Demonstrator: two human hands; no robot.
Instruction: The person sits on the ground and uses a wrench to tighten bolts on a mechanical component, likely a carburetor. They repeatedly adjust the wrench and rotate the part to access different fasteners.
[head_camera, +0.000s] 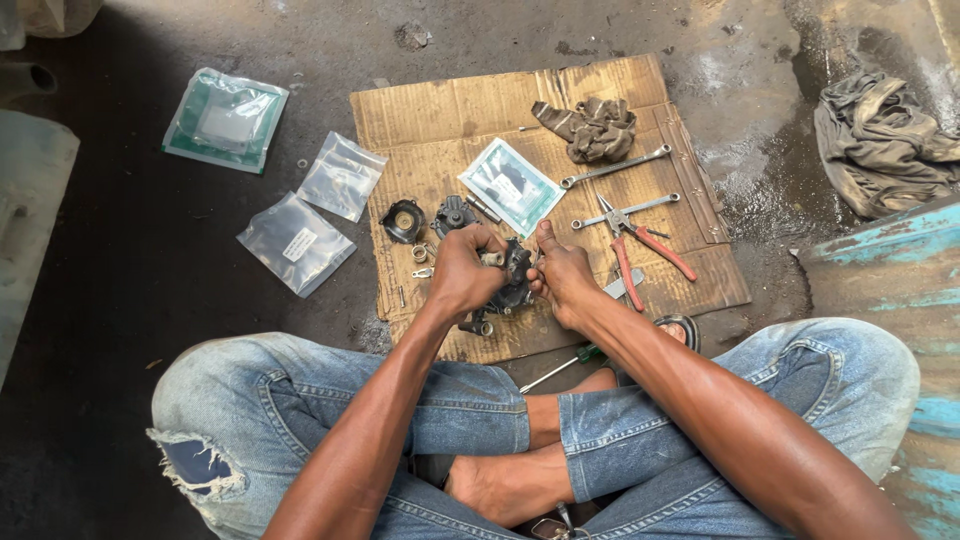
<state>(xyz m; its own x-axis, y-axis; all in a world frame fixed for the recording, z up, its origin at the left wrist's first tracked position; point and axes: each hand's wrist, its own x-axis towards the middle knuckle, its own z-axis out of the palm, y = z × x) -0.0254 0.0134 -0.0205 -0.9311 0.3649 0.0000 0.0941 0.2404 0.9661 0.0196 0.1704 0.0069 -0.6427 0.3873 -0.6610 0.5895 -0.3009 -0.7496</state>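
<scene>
I sit cross-legged on the floor over a sheet of cardboard (680, 300). My left hand (458, 272) is wrapped around a dark metal engine part (516, 280), gripping it from the left. My right hand (562, 278) presses against the part's right side, thumb pointing up. What its fingers pinch is hidden. Two round dark parts (403, 220) lie just beyond my left hand, with small metal bits beside them.
On the cardboard lie a green-edged packet (510, 184), a rag (592, 128), two wrenches (615, 166), red-handled pliers (640, 250) and a screwdriver (560, 367). Three plastic bags (296, 242) lie on the floor at left. A cloth heap (880, 140) lies at right.
</scene>
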